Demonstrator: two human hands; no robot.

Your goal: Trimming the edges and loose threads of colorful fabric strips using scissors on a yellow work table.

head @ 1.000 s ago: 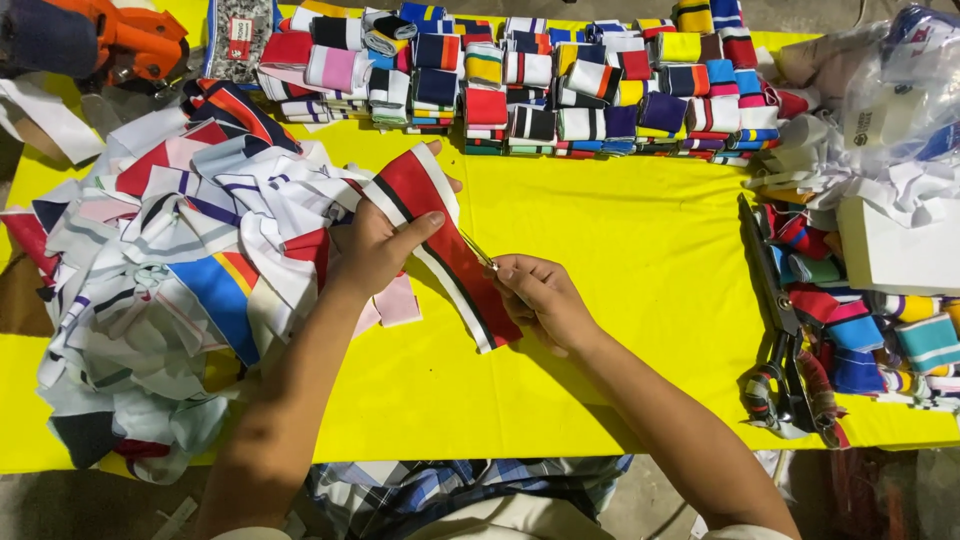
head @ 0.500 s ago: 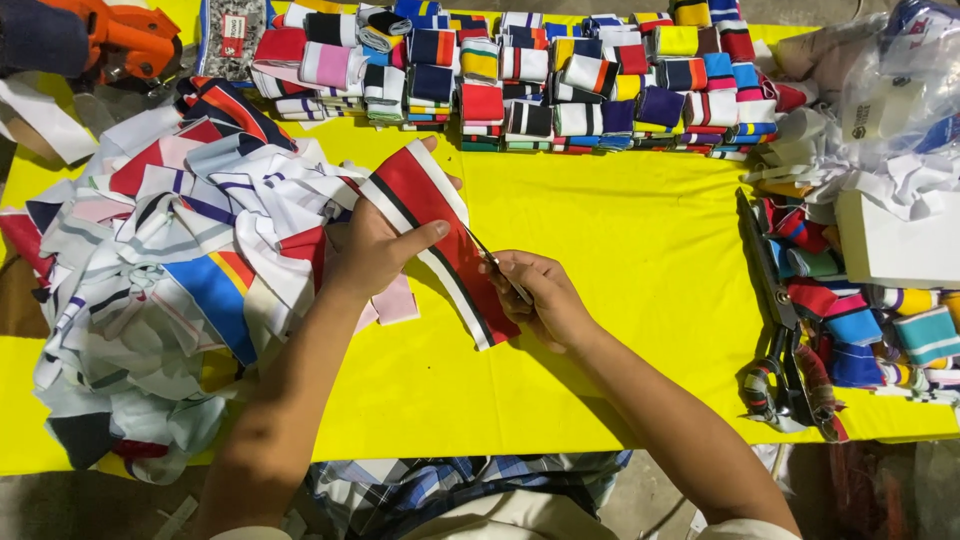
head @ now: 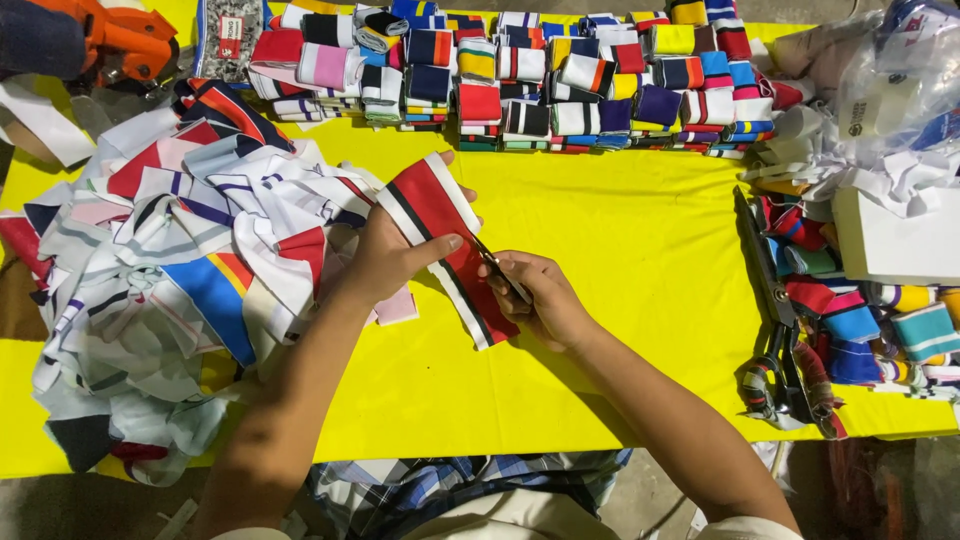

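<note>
right hand's tool (head: 500,272) (mostly hidden)

Knit strip (head: 440,235): red field, black and white edge stripes.
Table cover (head: 620,260): plain bright yellow.
Loose heap of strips (head: 170,260): mostly white and grey, with navy, red, pink stripes; one blue panel with orange-yellow edge.
Folded stacks (head: 520,75): mixed red, navy, black, white, yellow, pink, purple, striped bands.
Right-hand pile (head: 880,320): teal, blue, red, pink, white stripes.
Shears (head: 775,310): black.
Tool (head: 125,40): orange.
Garment (head: 450,480): blue-and-white plaid.
</note>
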